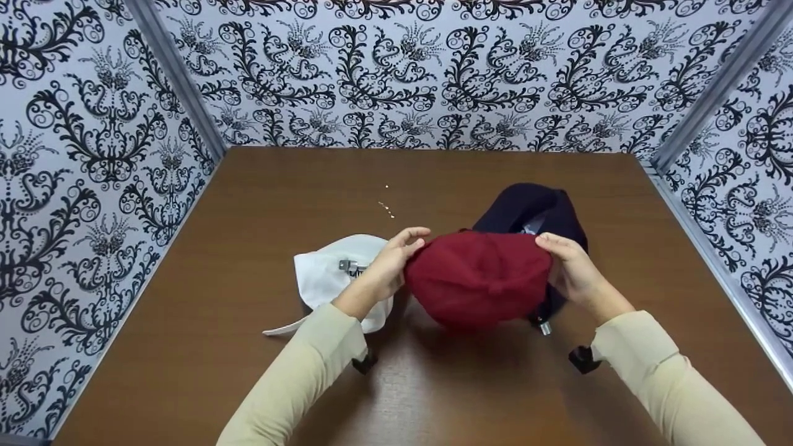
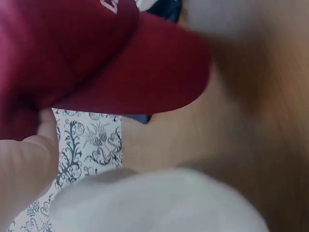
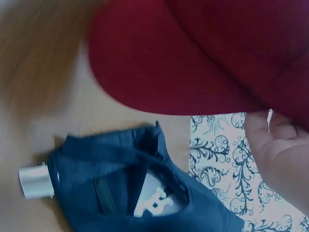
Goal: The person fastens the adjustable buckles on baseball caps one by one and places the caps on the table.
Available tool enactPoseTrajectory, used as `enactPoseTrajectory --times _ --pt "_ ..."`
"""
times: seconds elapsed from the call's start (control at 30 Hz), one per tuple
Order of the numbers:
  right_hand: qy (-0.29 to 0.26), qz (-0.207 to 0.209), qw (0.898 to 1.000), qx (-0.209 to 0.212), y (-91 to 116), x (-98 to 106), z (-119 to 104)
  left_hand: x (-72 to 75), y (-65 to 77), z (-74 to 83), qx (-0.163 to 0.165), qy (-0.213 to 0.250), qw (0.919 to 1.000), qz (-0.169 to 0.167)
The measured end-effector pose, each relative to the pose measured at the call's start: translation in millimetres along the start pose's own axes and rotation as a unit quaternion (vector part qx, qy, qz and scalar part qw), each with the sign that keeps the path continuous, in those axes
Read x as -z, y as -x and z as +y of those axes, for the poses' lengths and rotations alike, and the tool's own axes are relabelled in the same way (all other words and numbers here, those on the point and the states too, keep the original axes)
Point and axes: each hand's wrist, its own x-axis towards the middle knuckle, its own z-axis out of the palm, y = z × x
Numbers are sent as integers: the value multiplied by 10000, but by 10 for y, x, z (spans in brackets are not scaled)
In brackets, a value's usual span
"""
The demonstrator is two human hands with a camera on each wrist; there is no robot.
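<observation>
Between both hands a red baseball cap (image 1: pixel 480 279) is held above the table, crown toward the head camera. My left hand (image 1: pixel 387 266) grips its left side, while my right hand (image 1: pixel 573 269) pinches the right edge with the thumb on top. The cap's brim (image 2: pixel 159 67) points out over the table in the left wrist view, with a bit of white lettering on the crown. In the right wrist view the fingers are partly hidden behind the red cloth.
A white cap (image 1: pixel 322 275) with a metal buckle and loose strap lies by my left forearm. Behind the red cap, to the right, lies a navy cap (image 3: pixel 116 183), its opening and a white inner label showing. Patterned walls (image 1: pixel 433 74) enclose the brown table (image 1: pixel 248 204).
</observation>
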Motion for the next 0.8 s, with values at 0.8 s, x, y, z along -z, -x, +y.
enactPoseTrajectory --times 0.8 --pt "1056 -76 9912 -800 -54 39 521 55 -102 -488 -325 -2345 9716 29"
